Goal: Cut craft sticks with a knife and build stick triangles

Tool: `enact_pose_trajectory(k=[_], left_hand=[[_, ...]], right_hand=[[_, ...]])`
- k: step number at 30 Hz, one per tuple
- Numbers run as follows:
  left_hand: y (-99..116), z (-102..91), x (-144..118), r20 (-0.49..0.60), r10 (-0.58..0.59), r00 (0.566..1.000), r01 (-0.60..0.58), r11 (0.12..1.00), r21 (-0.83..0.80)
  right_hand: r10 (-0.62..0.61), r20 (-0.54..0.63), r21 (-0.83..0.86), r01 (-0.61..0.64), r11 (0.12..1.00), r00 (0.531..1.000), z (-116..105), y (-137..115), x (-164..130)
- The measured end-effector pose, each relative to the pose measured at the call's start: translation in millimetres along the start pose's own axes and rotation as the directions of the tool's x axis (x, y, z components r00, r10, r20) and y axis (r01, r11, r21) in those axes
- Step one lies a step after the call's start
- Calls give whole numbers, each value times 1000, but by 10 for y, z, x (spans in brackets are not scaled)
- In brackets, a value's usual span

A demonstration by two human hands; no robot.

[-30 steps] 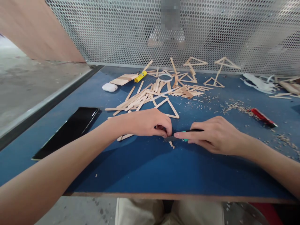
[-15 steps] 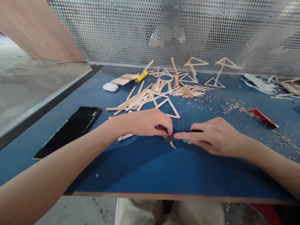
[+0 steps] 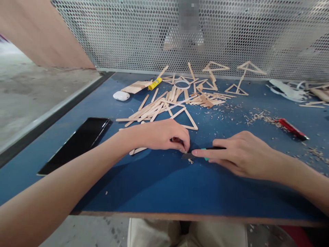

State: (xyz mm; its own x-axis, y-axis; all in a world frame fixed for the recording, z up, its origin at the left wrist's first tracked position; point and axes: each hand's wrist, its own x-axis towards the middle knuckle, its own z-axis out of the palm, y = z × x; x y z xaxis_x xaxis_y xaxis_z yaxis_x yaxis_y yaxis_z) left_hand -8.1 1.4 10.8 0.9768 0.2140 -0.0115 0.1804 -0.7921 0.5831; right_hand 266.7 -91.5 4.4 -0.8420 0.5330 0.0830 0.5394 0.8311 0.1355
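Note:
My left hand (image 3: 171, 136) pinches a craft stick with thumb and fingertips, low over the blue table; the hand and the blade hide nearly all of the stick. My right hand (image 3: 240, 154) is wrapped round a utility knife (image 3: 189, 155) with a black and green handle, its index finger laid along the blade. The blade points left and lies right at my left fingertips. Small wood shavings (image 3: 190, 161) lie just under it. Behind my left hand, a triangle of glued craft sticks (image 3: 191, 118) rests beside a loose pile of sticks (image 3: 151, 109).
A phone (image 3: 75, 145) lies at the left, near a white earbud case (image 3: 121, 96) and a yellow glue stick (image 3: 155, 83). A tape roll (image 3: 182, 84) and stick frames (image 3: 238, 90) stand at the back, before a perforated metal panel (image 3: 128, 37). A red cutter (image 3: 293, 129) lies right among shavings.
My right hand and the knife have shifted slightly right and toward me. The stick end seen below the blade before is now mostly hidden. My left hand has barely moved.

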Motion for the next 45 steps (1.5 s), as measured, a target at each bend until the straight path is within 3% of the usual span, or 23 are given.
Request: enact_pose_trajectory(k=[8, 12, 15, 22, 45], left_hand=[[-1, 5, -2, -6, -1, 1000, 1, 1000, -16], [-2, 5, 2, -15, 5, 1000, -6, 1000, -20], [1, 1, 6, -16, 12, 1000, -12, 1000, -26], [28, -8, 3, -13, -1, 1000, 1, 1000, -10], [-16, 12, -14, -12, 2, 1000, -2, 1000, -28]], right_hand=[[-45, 56, 150, 36, 988, 997, -40, 293, -183], [-51, -14, 250, 53, 967, 999, -20, 373, -188], [-82, -73, 169, 93, 981, 994, 24, 312, -112], [-84, -88, -13, 83, 996, 993, 118, 220, -2], [-29, -21, 43, 30, 999, 999, 66, 267, -125]])
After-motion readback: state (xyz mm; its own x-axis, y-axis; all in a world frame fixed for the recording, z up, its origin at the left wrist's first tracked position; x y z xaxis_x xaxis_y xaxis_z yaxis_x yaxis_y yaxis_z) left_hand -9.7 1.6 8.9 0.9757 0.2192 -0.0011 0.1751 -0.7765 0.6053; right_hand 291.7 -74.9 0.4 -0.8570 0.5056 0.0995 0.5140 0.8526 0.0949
